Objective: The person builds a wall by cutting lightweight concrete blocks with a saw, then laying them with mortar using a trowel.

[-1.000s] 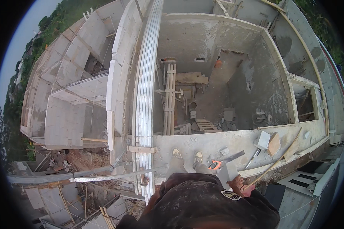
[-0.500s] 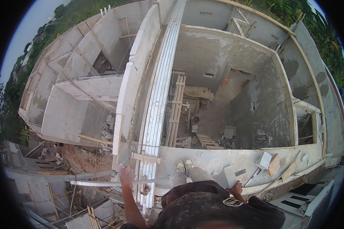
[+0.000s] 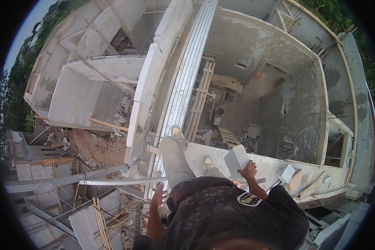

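one pale grey block (image 3: 234, 160), squared, with flat faces: carried in the right hand (image 3: 249, 170), whose fingers are closed on its lower right side. in view it overlaps the inner edge of the concrete ledge (image 3: 196, 155); contact with the ledge below cannot be told.

one left hand (image 3: 158, 196): fingers spread wide, beside the near end of the metal channels (image 3: 187, 79) and near the tip of a curved metal strip (image 3: 121, 181).

two shoes: left shoe (image 3: 178, 132) at the right side of the metal channels; right shoe (image 3: 208, 161) on the ledge, between its inner edge and the person's body.

one short wooden batten (image 3: 153, 149): crosswise at the channels, by the ledge's left end.

one saw (image 3: 260, 181), orange at the handle: on the ledge, partly hidden behind the right hand and forearm.

one white block (image 3: 285, 173) and one brown slab (image 3: 296, 180): side by side toward the ledge's right end, a slim bar (image 3: 275, 185) just left of them.

one wooden stick (image 3: 312, 184): slanting near the ledge's outer edge.

one set of long poles (image 3: 201, 101) and one slatted wooden frame (image 3: 228, 136): in the room below the inner edge.
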The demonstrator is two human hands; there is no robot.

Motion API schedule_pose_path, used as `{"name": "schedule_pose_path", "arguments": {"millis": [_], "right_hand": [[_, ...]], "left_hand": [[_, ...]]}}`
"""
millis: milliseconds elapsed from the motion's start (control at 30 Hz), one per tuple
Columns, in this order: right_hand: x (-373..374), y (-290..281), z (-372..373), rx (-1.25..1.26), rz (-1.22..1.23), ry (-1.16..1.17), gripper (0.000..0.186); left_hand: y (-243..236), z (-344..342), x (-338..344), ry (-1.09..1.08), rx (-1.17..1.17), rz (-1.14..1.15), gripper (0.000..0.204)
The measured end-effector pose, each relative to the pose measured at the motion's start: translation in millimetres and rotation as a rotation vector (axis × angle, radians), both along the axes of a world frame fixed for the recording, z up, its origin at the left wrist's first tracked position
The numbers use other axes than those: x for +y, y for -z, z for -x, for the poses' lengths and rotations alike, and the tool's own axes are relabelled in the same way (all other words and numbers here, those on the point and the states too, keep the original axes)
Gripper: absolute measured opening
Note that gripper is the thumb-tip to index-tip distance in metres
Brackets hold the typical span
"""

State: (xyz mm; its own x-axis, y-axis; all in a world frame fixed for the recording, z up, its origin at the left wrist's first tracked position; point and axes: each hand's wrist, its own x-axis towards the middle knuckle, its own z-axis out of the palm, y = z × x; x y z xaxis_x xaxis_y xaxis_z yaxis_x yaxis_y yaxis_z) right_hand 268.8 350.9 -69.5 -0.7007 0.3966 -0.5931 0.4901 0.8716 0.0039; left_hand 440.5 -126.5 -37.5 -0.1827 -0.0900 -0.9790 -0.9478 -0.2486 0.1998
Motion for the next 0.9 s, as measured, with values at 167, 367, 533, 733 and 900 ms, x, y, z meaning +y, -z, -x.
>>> {"name": "schedule_pose_path", "arguments": {"millis": [167,367,533,733,900], "right_hand": [[-48,5,52,-0.112,-0.026,-0.015,0.093],[-100,-10,95,-0.187,-0.080,0.095,0.096],[-162,-93,156,-0.171,-0.090,0.172,0.099],[-215,-127,209,-0.087,-0.033,0.253,0.090],[-247,-120,263,-0.057,0.016,0.268,0.077]], "left_hand": [[77,43,-29,-0.065,0.088,-0.105,0.098],[-25,223,-159,-0.700,0.424,-0.321,0.090],[-121,381,-321,-0.473,0.652,0.081,0.079],[-211,577,-376,-0.021,0.757,0.327,0.074],[-217,641,-338,0.044,0.802,0.243,0.074]]}}
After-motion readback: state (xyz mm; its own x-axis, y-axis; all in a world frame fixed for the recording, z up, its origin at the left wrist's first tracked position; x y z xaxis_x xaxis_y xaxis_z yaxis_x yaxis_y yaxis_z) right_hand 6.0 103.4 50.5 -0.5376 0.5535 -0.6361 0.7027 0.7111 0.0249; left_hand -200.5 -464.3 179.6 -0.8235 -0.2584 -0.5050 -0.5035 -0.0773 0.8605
